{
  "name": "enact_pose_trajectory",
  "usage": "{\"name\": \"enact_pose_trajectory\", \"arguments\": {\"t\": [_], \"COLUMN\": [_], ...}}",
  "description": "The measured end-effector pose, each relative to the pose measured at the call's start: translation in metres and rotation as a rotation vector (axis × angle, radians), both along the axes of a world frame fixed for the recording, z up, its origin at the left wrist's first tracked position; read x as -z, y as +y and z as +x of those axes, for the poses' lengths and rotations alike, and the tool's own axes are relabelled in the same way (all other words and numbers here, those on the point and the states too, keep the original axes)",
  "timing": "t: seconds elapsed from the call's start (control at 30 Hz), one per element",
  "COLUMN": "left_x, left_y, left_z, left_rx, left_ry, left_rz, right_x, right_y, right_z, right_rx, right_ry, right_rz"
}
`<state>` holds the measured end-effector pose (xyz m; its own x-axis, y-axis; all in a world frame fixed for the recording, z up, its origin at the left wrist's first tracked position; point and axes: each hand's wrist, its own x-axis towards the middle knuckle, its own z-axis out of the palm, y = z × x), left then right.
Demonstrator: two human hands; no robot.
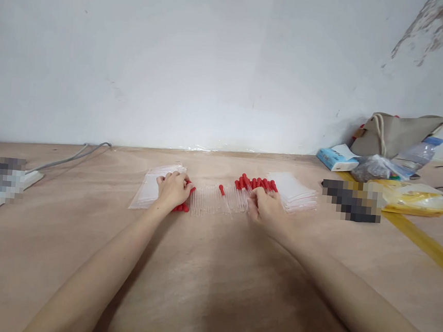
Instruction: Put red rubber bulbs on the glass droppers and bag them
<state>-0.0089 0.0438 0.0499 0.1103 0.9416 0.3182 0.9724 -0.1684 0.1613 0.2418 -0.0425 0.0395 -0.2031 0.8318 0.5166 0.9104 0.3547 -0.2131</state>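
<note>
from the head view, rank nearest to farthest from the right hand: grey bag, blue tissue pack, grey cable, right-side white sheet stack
From the right hand:
1. White sheet stack, just right
2. Blue tissue pack, right, near wall
3. Grey bag, farther right
4. Grey cable, far left

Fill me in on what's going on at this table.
A person has both hands among small droppers. The left hand is over red bulbs at one end of a row of clear tubes; the right hand is at a cluster of red-bulbed droppers. One red-bulbed dropper lies between them. Whether either hand grips anything is unclear.
</note>
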Motion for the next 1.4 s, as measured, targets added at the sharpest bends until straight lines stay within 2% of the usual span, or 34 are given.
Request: {"name": "enact_pose_trajectory", "arguments": {"t": [0.1,0.2,0.3,0.37,0.43,0.5,0.6,0.67,0.83,1.0,1.23,1.4], "left_x": [-0.002,-0.004,-0.003,0.001,0.008,0.017,0.031,0.038,0.049,0.049,0.049,0.045], "left_y": [-0.001,-0.002,-0.010,-0.023,-0.041,-0.060,-0.083,-0.090,-0.088,-0.089,-0.089,-0.093], "left_z": [-0.004,-0.007,-0.006,0.000,0.009,0.020,0.032,0.035,0.033,0.032,0.031,0.028], "left_rx": [0.040,0.080,0.131,0.194,0.297,0.401,0.483,0.499,0.505,0.523,0.566,0.594], "left_ry": [-0.087,-0.208,-0.392,-0.581,-0.784,-0.945,-1.050,-1.102,-1.128,-1.143,-1.031,-0.872], "left_rz": [-0.017,0.085,0.221,0.241,0.178,0.043,-0.225,-0.309,-0.344,-0.412,-0.372,-0.345], "right_x": [0.018,0.031,0.038,0.039,0.040,0.039,0.039,0.039,0.039,0.038,0.037,0.035], "right_y": [-0.005,-0.008,-0.010,-0.012,-0.015,-0.017,-0.019,-0.019,-0.019,-0.020,-0.019,-0.016], "right_z": [-0.010,-0.015,-0.017,-0.017,-0.017,-0.017,-0.018,-0.018,-0.017,-0.017,-0.017,-0.015], "right_rx": [-0.110,-0.202,-0.229,-0.235,-0.252,-0.273,-0.288,-0.291,-0.300,-0.349,-0.446,-0.491], "right_ry": [0.031,0.053,0.041,0.046,0.063,0.077,0.090,0.096,0.131,0.124,0.143,0.111], "right_rz": [0.082,0.118,0.132,0.143,0.133,0.102,0.062,0.055,0.068,0.057,0.036,0.022]}}
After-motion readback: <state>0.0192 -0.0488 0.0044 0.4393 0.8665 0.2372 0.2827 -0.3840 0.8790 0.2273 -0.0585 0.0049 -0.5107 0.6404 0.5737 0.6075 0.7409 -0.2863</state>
